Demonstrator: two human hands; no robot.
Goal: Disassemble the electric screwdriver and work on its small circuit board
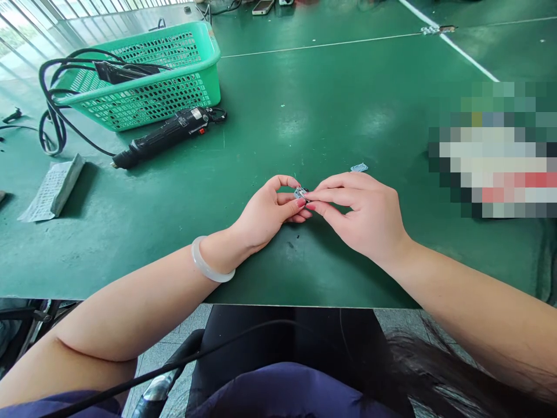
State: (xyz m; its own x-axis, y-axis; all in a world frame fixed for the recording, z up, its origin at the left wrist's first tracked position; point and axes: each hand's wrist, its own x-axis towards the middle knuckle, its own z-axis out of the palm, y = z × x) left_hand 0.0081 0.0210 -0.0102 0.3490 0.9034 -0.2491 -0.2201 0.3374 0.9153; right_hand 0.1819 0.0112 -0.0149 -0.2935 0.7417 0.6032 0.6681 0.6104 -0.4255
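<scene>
Between my two hands, above the green table, is a small grey metal part with dark bits on it; its kind is too small to make out. My left hand pinches it with thumb and fingers, and a pale bangle circles that wrist. The fingertips of my right hand are pressed together at the part's right side; whether they hold a separate piece is hidden. Just beyond my right knuckles lies a small light-blue flat piece on the table.
A green plastic basket with black cable stands at the back left. Before it lies a black electric screwdriver, with a wrapped grey block farther left. A blurred-out pale object is at right. The table's near edge runs below my wrists.
</scene>
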